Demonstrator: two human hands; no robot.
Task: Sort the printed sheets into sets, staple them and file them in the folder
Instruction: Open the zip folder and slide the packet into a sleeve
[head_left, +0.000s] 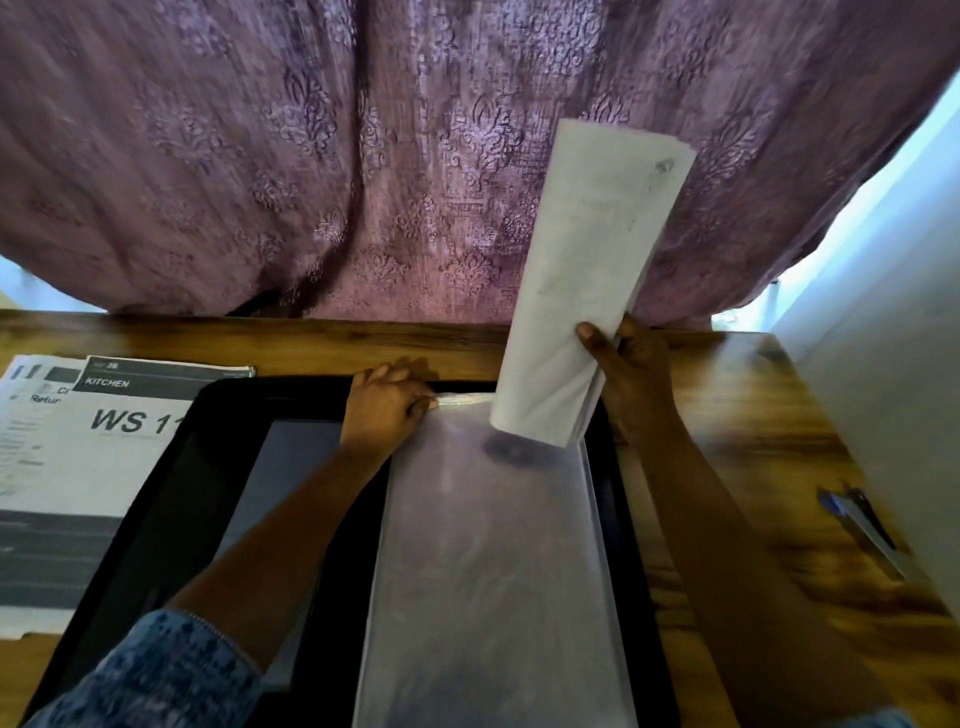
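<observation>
Almost upright, the sheet set (587, 270) points its long axis to one o'clock, lower end over a clear sleeve (493, 571) in the black folder (156, 519). The right hand (631, 374) grips it; the left hand (387, 410) pinches the sleeve's top edge. Its print is unreadable.

Sheets (78, 467) left of folder (156, 519); pen (862, 530), perhaps, right.
</observation>
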